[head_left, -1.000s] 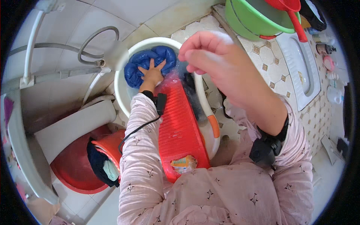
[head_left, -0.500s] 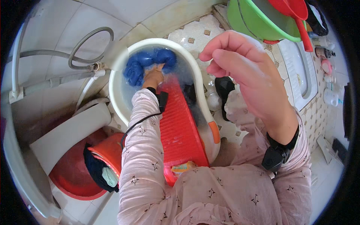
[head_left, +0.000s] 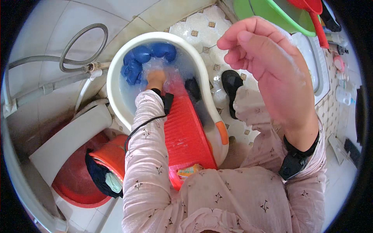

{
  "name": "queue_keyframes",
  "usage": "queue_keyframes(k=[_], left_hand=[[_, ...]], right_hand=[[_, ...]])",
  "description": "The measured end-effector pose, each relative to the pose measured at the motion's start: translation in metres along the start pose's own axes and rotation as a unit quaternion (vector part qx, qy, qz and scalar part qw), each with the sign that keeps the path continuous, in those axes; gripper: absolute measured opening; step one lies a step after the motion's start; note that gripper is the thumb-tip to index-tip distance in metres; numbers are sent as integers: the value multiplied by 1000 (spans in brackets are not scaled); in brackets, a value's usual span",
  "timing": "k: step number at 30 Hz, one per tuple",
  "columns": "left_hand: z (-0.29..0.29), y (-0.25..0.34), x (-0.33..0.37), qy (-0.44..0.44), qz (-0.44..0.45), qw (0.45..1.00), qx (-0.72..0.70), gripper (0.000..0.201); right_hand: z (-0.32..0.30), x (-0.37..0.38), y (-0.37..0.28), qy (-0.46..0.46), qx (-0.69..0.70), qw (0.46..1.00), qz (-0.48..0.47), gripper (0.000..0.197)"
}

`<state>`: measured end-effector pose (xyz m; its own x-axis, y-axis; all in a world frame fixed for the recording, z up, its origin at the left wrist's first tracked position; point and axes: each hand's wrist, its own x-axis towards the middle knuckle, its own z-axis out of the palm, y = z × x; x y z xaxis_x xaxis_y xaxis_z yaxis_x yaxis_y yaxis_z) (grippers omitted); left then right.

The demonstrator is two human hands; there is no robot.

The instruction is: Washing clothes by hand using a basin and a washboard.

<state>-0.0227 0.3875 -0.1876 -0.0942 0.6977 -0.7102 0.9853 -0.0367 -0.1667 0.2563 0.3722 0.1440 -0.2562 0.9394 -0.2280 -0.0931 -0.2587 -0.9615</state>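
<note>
My left hand [head_left: 156,79] reaches down into the cloudy, soapy water of a white basin [head_left: 203,73]. Its fingers are hidden under the water and foam. Just beyond it, bunched blue cloth [head_left: 140,55] puffs up above the surface. A red ridged washboard [head_left: 185,134] slopes out of the water beside my left forearm. Dark cloth [head_left: 192,88] lies in the water at the board's right. My right hand [head_left: 268,58] is raised to the right of the basin, wet with suds, thumb and curled fingers pinched together. A thin dark line shows at its fingertips, too fine to identify.
A green bucket [head_left: 285,17] with a red dipper [head_left: 314,15] stands at the far right, by a white squat toilet [head_left: 319,73]. A red tub [head_left: 74,182] holding clothes sits at the left. A grey hose [head_left: 64,58] loops along the wall. A yellow-orange packet [head_left: 188,171] lies on the washboard.
My left hand has sunk deeper, its fingers now covered by water and foam. My right hand shows slightly farther right and higher, its fingers drawn closer together. The view has shifted a little.
</note>
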Motion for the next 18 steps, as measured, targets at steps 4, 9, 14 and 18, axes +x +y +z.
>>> queue_keyframes(k=[4,9,14,18], left_hand=[[22,-4,3,-4,39,999,-2,30],[39,-24,-5,305,60,949,55,37],[8,7,-56,356,66,931,-40,49],[19,-13,-78,407,92,908,-32,53]], right_hand=[[13,-5,-13,1,67,996,-62,18],[12,-6,-33,15,2,1000,21,22],[3,-12,-36,56,-61,991,108,26],[8,-17,-33,78,-107,991,13,13]])
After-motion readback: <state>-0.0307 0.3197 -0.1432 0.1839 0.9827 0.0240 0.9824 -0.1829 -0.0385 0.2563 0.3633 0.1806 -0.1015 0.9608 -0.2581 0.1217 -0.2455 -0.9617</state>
